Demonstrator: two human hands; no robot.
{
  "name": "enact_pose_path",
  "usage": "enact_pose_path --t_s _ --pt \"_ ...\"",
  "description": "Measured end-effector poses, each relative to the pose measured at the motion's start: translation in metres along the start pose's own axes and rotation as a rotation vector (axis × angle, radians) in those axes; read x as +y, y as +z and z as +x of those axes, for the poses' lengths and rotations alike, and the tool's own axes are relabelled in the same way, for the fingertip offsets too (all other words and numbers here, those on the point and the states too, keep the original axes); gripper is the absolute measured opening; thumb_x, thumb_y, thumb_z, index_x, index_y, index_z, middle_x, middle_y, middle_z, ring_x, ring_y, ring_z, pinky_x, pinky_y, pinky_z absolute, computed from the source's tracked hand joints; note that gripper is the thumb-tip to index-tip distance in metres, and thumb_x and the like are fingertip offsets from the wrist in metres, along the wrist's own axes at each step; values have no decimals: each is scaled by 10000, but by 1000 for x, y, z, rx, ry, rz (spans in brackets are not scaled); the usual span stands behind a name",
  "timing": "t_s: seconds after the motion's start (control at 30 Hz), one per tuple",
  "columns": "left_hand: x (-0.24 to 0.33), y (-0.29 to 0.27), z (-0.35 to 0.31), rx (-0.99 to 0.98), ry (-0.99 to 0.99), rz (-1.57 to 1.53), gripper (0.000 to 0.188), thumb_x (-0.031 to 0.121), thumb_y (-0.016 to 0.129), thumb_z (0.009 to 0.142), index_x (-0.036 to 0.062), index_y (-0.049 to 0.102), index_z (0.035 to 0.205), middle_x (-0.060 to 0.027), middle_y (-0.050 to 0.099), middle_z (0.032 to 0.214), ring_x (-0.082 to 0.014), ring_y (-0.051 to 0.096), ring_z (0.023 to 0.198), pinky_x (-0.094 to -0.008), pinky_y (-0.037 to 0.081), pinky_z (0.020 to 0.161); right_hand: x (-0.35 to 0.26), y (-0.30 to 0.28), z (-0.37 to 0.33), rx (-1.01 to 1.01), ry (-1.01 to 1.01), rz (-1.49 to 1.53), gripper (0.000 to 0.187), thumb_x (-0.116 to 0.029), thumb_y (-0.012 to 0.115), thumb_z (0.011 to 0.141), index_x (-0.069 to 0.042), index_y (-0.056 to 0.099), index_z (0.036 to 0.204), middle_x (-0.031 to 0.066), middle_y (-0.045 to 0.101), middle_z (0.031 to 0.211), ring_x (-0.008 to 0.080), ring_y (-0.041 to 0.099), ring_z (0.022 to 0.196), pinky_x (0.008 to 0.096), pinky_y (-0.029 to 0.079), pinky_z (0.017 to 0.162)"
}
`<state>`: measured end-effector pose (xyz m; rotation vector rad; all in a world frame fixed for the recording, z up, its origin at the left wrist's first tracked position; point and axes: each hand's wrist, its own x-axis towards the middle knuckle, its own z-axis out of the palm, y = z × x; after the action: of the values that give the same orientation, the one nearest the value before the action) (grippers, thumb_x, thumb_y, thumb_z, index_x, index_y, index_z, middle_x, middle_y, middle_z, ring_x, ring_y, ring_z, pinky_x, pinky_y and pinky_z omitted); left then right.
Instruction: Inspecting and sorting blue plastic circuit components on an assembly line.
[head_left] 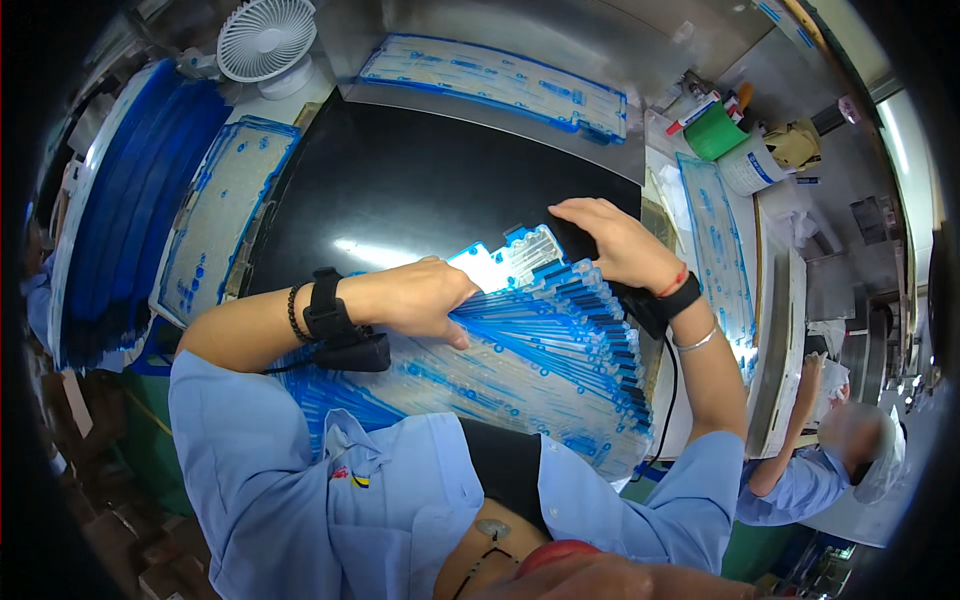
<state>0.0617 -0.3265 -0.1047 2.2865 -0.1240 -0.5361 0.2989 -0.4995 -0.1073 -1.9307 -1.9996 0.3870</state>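
Note:
A fanned stack of clear plastic sheets with blue edges and blue printing [545,350] lies on a black table [400,180] in front of me. My left hand [420,297] lies flat on the stack's near left part, fingers pressing the top sheets. My right hand [610,240] grips the far right corner of the stack, fingers curled over the sheet edges. Both wrists carry black bands with a cable.
More blue-printed sheets lie at the left [215,220], at the back [500,80] and at the right [715,240]. A white fan [265,38] stands at the back left. A green tape roll [715,130] and a white container [750,165] sit back right. Another person [830,450] works at the right.

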Motion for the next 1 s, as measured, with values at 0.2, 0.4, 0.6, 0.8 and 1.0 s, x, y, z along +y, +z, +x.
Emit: enact_pose_path --t_s 0.2,0.4,0.6,0.8,1.0 --pt "2 1 -7 119 129 3 318 191 776 724 -62 634 854 -244 656 805 -377 649 762 -405 496 727 -12 4 17 -105 -108 -198 255 -23 618 716 18 589 965 129 563 1110 299 520 1019 351 432 915" --pt "-3 9 -6 129 152 74 266 167 754 731 -44 635 840 -229 649 760 -375 637 740 -416 490 751 -17 7 6 -10 -95 -97 235 108 576 664 -14 552 864 119 537 924 295 519 856 357 445 788" --pt "11 8 -16 73 93 177 235 148 708 772 1 629 936 -206 658 813 -349 634 793 -410 483 792 -33 5 -13 -122 170 110 372 27 702 671 -6 513 990 127 577 796 299 583 726 338 469 673" --pt "20 7 -30 139 152 241 237 134 701 774 20 612 963 -192 658 831 -352 641 816 -424 500 762 -13 10 -30 -48 602 922 170 -139 739 820 -4 659 885 6 668 712 34 566 610 171 437 591" --pt "22 11 -31 164 142 247 243 125 701 772 23 608 972 -195 657 846 -354 641 835 -426 507 777 -9 16 -36 9 619 895 143 -143 725 836 -6 687 841 11 667 705 31 558 608 167 427 567"
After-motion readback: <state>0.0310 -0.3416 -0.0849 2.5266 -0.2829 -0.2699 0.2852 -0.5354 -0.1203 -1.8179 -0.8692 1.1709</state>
